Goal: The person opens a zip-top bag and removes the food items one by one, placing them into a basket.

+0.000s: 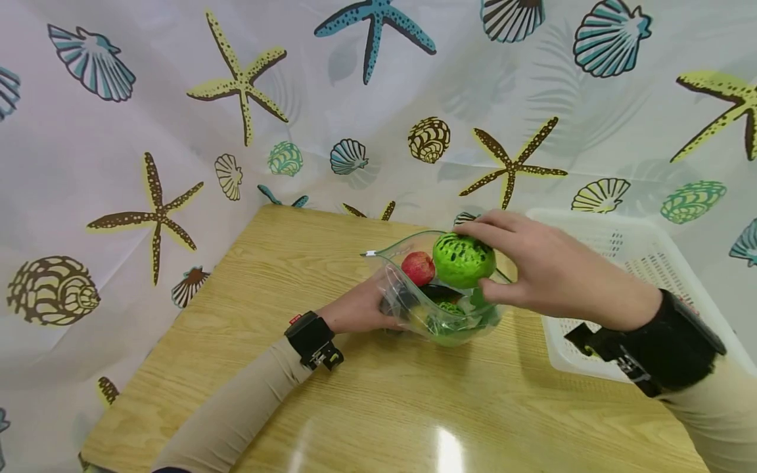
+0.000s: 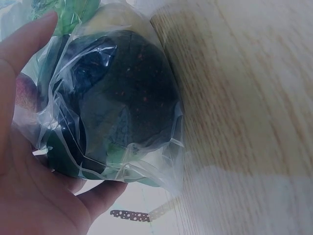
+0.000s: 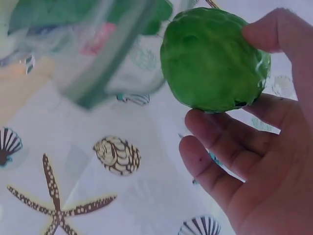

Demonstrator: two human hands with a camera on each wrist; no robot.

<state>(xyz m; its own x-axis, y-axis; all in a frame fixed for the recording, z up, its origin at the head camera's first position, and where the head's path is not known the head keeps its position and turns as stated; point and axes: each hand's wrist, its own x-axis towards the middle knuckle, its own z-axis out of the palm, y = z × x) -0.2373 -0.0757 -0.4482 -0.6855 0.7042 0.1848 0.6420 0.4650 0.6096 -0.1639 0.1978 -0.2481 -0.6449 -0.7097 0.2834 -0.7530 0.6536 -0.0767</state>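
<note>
Hanging along the far and left sides, a white cloth point(image 1: 177, 131) printed with starfish and shells backs the wooden worktop point(image 1: 367, 394), whose near part catches a bright reflection. On the right stands a white slotted basket point(image 1: 558, 351), partly hidden by the right forearm. Left of that basket, a clear plastic bag point(image 1: 408, 286) rests on the worktop with its mouth open and several things inside. Coming from the near right, the right hand point(image 1: 541, 263) pinches a green round fruit point(image 1: 464, 259) between thumb and fingers, and the left hand point(image 1: 361, 305) grips the bag's left side, thumb and fingers spread round the plastic. Against the wall of the bag, in the left wrist view, lies a large dark rounded thing point(image 2: 137, 93). That green fruit, marked with dark flecks on top, is at the bag's mouth; whether it touches the rim I cannot tell. Just left of it, a smaller red fruit point(image 1: 418, 268) sits in the bag. Smallest is the white slider point(image 1: 370, 253) at the left end of the bag's green-edged mouth.
</note>
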